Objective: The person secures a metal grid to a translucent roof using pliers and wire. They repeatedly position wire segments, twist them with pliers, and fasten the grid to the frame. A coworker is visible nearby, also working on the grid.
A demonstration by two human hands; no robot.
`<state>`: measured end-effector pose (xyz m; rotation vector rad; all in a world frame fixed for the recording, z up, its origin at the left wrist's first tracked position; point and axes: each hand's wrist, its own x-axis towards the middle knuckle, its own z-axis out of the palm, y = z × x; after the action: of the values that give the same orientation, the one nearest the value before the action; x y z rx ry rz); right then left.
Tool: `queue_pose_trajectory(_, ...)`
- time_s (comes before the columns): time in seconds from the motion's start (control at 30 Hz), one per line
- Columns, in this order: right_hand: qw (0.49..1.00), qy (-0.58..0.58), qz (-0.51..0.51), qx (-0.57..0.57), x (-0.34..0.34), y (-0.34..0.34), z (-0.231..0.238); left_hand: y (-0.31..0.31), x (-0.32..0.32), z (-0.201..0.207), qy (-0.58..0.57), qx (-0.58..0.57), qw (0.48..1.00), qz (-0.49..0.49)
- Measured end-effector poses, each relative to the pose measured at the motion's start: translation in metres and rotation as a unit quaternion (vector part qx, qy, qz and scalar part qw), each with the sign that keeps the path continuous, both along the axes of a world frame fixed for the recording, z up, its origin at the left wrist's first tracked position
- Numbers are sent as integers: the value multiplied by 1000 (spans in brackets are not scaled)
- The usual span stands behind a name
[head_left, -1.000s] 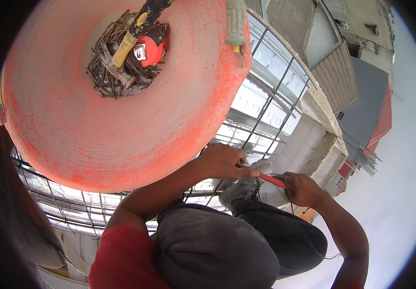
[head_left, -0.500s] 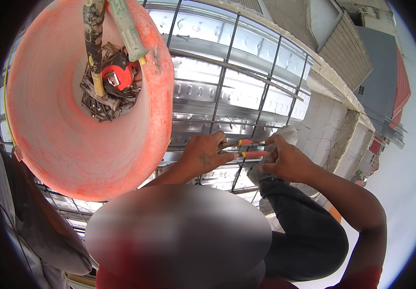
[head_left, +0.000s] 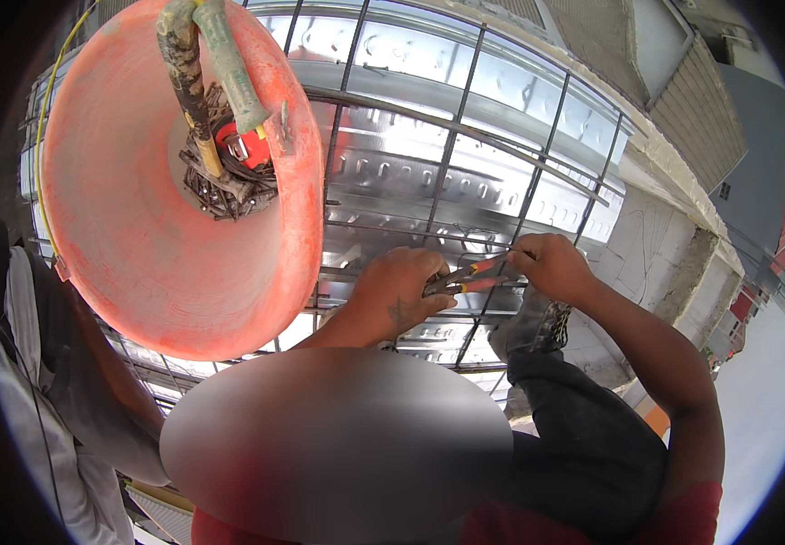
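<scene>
A pair of pliers (head_left: pixel 483 284) with red handles and yellow bands lies across between my hands, its handles spread apart toward the right. My left hand (head_left: pixel 399 289) is closed around the dark jaw end, so the jaws are mostly hidden. At the other end, the fingers of my right hand (head_left: pixel 553 264) pinch the tip of the upper handle. Both hands are just above a grid of steel reinforcing bars (head_left: pixel 451 136). My boot (head_left: pixel 535 325) stands below my right hand.
At the left, a large orange bucket (head_left: pixel 174 336) holds metal scraps or nails (head_left: pixel 224 202), a red tape measure (head_left: pixel 251 148) and two worn tool handles (head_left: pixel 231 73). Shiny metal decking (head_left: pixel 392 173) lies under the bars. A block wall (head_left: pixel 651 245) edges the right. Another person's arm (head_left: pixel 106 381) is at lower left.
My right hand has moved up and right, from around both handle ends to pinching the upper one. The pliers' handles have tilted upward. The view has shifted slightly.
</scene>
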<state>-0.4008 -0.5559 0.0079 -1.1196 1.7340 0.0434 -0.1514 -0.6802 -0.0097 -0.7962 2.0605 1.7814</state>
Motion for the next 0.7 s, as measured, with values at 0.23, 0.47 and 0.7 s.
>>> queue_pose_trajectory(0.23, 984, 122, 130, 17, 8, 9, -4, 3, 15, -8, 68, 0, 997, -27)
queue_pose_trajectory(0.47, 958, 198, 206, 25, 4, 11, -3, 3, 12, -8, 175, 29, 984, 16)
queue_pose_trajectory(0.7, 990, 33, 113, 75, -17, 42, -2, -11, 20, -19, 163, 287, 927, 177)
